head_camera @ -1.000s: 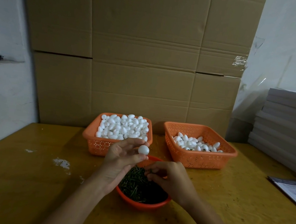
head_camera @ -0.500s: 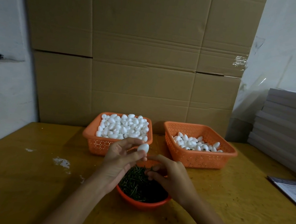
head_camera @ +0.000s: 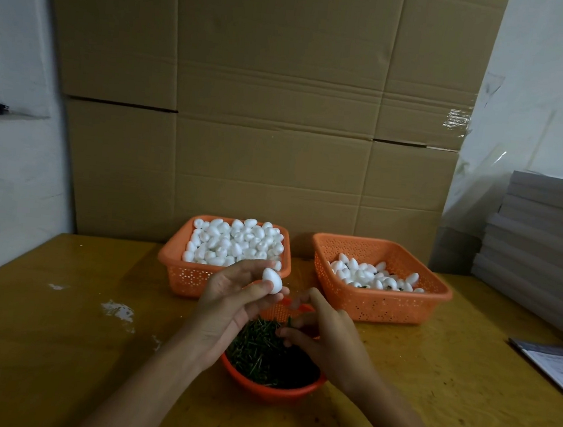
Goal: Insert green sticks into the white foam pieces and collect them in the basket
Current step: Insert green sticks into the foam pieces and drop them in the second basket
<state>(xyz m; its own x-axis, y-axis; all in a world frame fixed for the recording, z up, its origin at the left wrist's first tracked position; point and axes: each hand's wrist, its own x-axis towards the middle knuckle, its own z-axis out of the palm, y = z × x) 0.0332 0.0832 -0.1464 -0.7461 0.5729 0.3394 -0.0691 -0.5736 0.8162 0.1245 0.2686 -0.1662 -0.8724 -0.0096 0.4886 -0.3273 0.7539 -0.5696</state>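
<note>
My left hand pinches a white egg-shaped foam piece between thumb and fingers, above the far rim of a round orange bowl full of green sticks. My right hand hovers over the bowl with fingers curled, pinching a green stick at its fingertips. An orange basket heaped with plain foam pieces stands behind on the left. Another orange basket on the right holds several foam pieces, some with green sticks showing.
The yellow wooden table has white scuff marks at the left. Large cardboard boxes form a wall behind the baskets. A stack of grey boards sits at the right, with a paper sheet near the right edge.
My left hand has turned the foam piece so its pointed end tilts up. My right hand has lifted slightly from the sticks with one pinched in its fingertips.
</note>
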